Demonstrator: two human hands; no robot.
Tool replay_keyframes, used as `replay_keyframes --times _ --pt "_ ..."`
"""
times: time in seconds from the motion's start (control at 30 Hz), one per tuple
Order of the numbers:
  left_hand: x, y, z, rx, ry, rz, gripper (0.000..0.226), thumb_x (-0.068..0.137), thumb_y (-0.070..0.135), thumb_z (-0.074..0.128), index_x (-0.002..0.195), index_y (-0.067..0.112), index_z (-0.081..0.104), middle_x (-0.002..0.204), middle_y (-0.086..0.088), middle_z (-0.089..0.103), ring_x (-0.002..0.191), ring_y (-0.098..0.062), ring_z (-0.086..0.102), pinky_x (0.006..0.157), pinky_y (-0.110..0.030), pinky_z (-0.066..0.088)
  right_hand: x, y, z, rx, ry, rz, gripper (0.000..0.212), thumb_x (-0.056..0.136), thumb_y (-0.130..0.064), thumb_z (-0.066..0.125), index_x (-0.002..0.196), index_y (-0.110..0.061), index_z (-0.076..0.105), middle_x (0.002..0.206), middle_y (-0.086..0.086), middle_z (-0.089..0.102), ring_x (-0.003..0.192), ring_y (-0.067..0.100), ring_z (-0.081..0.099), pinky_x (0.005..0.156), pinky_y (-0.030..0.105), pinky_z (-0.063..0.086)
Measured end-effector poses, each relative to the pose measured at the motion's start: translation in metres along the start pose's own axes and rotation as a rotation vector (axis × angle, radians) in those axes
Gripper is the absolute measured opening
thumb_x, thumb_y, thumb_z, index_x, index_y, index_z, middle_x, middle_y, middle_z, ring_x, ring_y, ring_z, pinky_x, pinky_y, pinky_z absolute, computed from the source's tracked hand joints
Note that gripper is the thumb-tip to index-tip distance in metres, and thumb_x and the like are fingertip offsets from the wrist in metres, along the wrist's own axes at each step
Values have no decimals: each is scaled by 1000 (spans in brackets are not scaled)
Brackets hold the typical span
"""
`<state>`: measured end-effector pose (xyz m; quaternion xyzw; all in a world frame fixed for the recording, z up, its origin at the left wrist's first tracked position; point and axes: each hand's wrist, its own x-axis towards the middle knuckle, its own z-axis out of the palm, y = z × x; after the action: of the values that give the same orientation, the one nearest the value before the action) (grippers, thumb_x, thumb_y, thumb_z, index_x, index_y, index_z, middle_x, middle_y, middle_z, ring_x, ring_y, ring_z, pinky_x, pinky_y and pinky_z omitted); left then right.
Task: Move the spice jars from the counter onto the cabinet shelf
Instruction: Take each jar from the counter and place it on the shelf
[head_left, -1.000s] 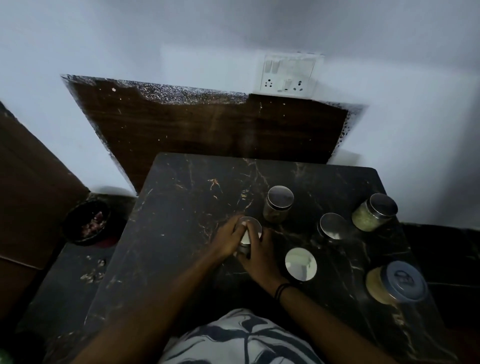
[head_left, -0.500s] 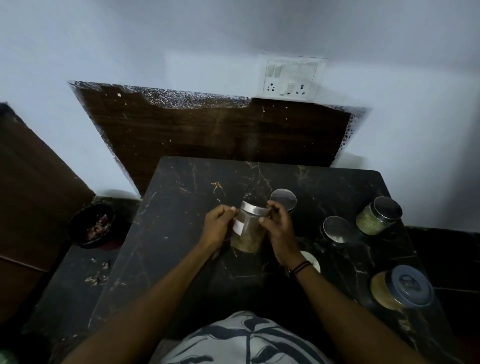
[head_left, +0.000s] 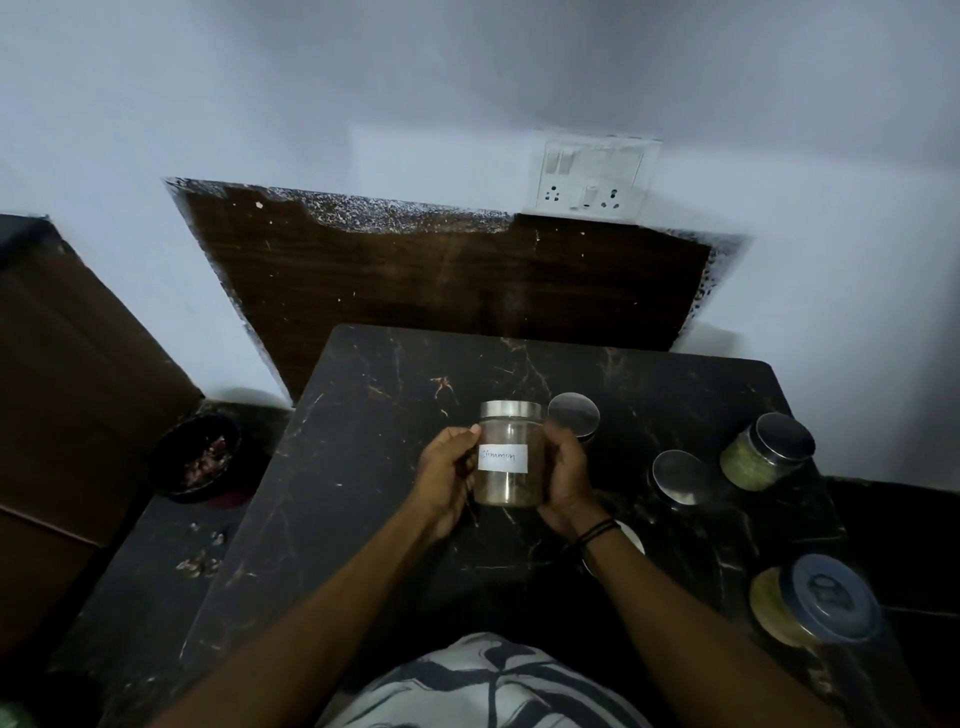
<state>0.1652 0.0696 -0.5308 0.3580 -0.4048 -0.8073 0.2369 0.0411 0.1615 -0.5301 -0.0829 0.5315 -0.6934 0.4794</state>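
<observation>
A clear glass spice jar (head_left: 506, 470) with a silver lid and a white handwritten label is held upright above the black marble counter (head_left: 374, 415), brown powder in its bottom. My left hand (head_left: 447, 480) grips its left side and my right hand (head_left: 566, 480) grips its right side. Several other jars stand on the counter: a silver-lidded jar (head_left: 574, 415) just behind my right hand, another (head_left: 678, 478) to the right, a green-filled jar (head_left: 763, 452) at the far right, and a blue-lidded jar (head_left: 815, 603) at the near right. A lid (head_left: 631, 535) shows under my right wrist.
A dark wooden panel (head_left: 441, 280) leans on the white wall behind the counter, with a switch and socket plate (head_left: 597, 176) above it. A brown cabinet side (head_left: 67, 374) stands at the left. A dark bowl (head_left: 195, 457) sits on a lower surface at the left.
Both hands have lifted the jar off the counter and turned it upright, so its label now faces me. The other jars have not moved.
</observation>
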Motion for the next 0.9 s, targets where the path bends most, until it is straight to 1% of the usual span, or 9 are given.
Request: replay_keyframes --times 0.1,0.17,0.23,0.3,0.37,0.47,0.63,0.77,0.9 --pt "4 16 5 17 8 55 13 90 29 64 88 16 64 89 -7 74 75 -19 72 63 -36 59 -1 -16 12 4 15 -35 53 99 -39 38 129 0 56 125 30 62 116 46 59 100 62 44" --pt "11 34 12 1 -6 106 17 87 29 65 95 14 66 97 -12 74 83 -23 72 70 -40 60 2 -33 22 -10 7 -75 55 100 -39 36 127 3 57 123 31 63 113 44 61 100 60 45" --pt "16 60 24 -11 -13 161 30 85 30 68 106 9 66 106 -17 71 90 -28 68 77 -43 58 7 -56 35 -3 6 -123 55 101 -37 34 126 7 56 120 32 63 109 43 61 99 58 46" --pt "21 87 38 -7 -19 220 43 85 30 69 116 1 61 111 -21 67 94 -31 63 77 -42 55 11 -83 50 22 4 -200 46 102 -30 35 117 8 55 110 29 65 101 41 61 93 55 49" --pt "25 115 53 -1 -20 280 44 90 27 64 121 -3 57 112 -22 66 96 -30 61 74 -38 55 16 -112 65 30 -8 -287 28 103 -25 36 102 -5 56 92 14 67 86 26 64 76 41 53" --pt "25 162 76 -29 -45 378 32 95 22 60 117 0 61 106 -18 69 91 -26 65 69 -34 57 19 -154 87 58 -68 -401 20 103 -21 37 95 -14 54 83 4 66 75 16 65 63 29 54" --pt "15 236 120 -114 -116 515 4 91 18 64 91 14 67 86 -7 74 73 -17 70 60 -29 57 8 -224 121 110 -234 -575 19 97 -15 42 111 -7 53 98 11 69 88 25 67 75 37 55" --pt "2 293 153 -91 -141 652 2 87 22 69 85 22 70 89 -1 73 76 -14 66 70 -32 49 -6 -285 144 19 -292 -722 22 87 -14 48 109 -14 55 100 7 69 89 25 67 70 38 56" --pt "-10 340 176 -38 -154 789 9 89 24 68 95 18 71 91 2 74 75 -8 66 69 -28 50 -20 -332 163 -75 -308 -841 37 79 -24 50 115 -16 56 108 5 69 92 21 68 70 39 58"
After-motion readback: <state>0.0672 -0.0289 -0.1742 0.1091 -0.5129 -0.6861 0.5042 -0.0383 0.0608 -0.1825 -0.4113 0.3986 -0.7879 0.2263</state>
